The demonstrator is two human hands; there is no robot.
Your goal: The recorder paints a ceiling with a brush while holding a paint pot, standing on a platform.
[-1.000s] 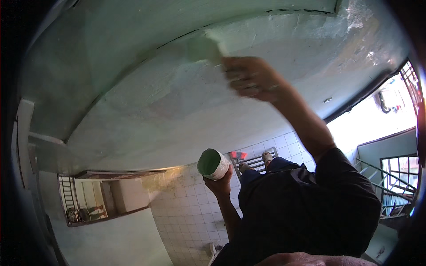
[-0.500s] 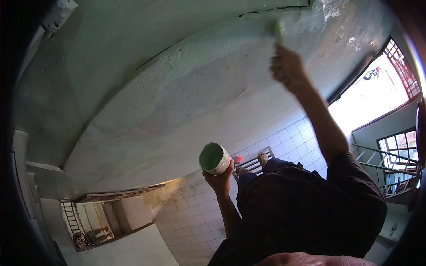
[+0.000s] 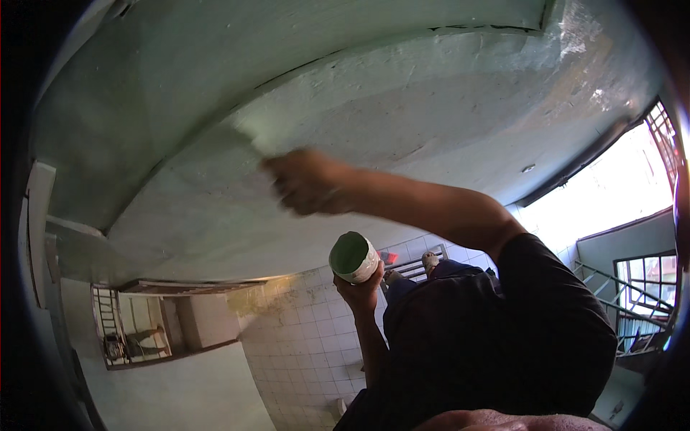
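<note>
My left hand (image 3: 359, 293) grips a round, whitish paint tub (image 3: 368, 261) from beneath and the side. The tub is tilted, and its inside shows pale green. Away to the upper left reaches my right hand (image 3: 307, 182), its fingers closed round the handle of a paintbrush (image 3: 254, 139). Motion smears the brush, so its bristles are hard to make out. It is at the pale green wall (image 3: 402, 136), just under a long cracked seam; whether the bristles touch cannot be told.
My feet stand on a slatted metal support (image 3: 415, 270) above a white tiled floor (image 3: 309, 323). A small red object (image 3: 389, 257) lies beside it. At right are a bright opening (image 3: 596, 179) and green metal bars (image 3: 600, 291). A wood-edged opening (image 3: 208, 353) is at lower left.
My right hand has swept the paintbrush from the upper right far to the left along the wall. The tub stays in my left hand. The whole view has shifted slightly.
</note>
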